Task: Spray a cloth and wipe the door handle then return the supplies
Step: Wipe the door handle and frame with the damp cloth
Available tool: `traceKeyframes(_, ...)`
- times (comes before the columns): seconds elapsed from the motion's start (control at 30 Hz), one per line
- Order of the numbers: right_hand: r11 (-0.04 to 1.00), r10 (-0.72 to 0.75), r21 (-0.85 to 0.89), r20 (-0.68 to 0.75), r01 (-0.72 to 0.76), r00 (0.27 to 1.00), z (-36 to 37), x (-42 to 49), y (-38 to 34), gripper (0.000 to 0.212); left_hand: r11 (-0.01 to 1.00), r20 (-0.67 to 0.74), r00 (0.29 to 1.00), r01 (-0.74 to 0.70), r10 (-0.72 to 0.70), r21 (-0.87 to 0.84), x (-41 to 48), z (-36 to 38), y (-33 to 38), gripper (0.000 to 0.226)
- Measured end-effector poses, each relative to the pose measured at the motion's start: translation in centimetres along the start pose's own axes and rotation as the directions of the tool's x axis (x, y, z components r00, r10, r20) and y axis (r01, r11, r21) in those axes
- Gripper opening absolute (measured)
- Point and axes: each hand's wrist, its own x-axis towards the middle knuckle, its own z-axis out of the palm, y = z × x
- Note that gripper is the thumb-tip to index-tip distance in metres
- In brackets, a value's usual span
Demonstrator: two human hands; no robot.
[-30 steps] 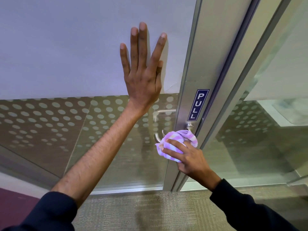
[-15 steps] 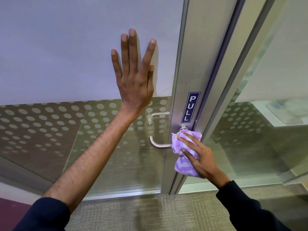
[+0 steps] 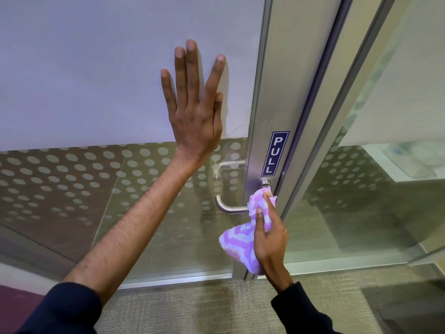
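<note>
At the edge of the glass door, the right hand (image 3: pixel 268 239) holds a soft cloth with purple and white stripes (image 3: pixel 243 244). Its fingers are closed around the cloth, and the top of the cloth is pressed on the curved silver metal door handle (image 3: pixel 227 208), close to where the handle joins the grey metal door frame (image 3: pixel 269 92). The rest of the cloth hangs down loose under the hand.

The left hand (image 3: pixel 195 112) is wide open and flat on the frosted white part of the door (image 3: pixel 96 68). It holds nothing.

The cloth looks light, fluffy and floppy, so I think it will bend around the round bar easily. It is best held bunched in the fingers, as it is now. The handle looks hard, smooth and shiny, so the cloth should slide along it well. The free end of the bar is bare and may need a rub.

A blue sign that says PULL (image 3: pixel 275 154) sits just above the handle. Lower down, the glass has rows of pale dots (image 3: pixel 72 169). The floor is grey carpet (image 3: pixel 216 307). No spray bottle is in view.
</note>
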Motion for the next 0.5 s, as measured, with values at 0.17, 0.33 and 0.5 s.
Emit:
traceKeyframes(0.17,0.999,0.048,-0.021,-0.065,-0.049,0.997,1.0,-0.9,-0.9,0.041,1.0,0.003,1.0,0.0,0.0,0.003,0.0,-0.1,0.0,0.048)
traceKeyframes(0.33,0.997,0.056,-0.057,-0.066,-0.06,0.996,2.2,-2.4,-1.4,0.044,1.0,0.013,1.0,-0.006,0.006,0.008,-0.1,-0.2,0.0,0.05)
traceKeyframes(0.5,0.992,-0.028,-0.114,0.174,0.048,0.984,6.1,-5.7,-3.5,0.044,1.0,0.021,1.0,-0.011,0.011,0.002,0.0,-0.3,0.0,0.051)
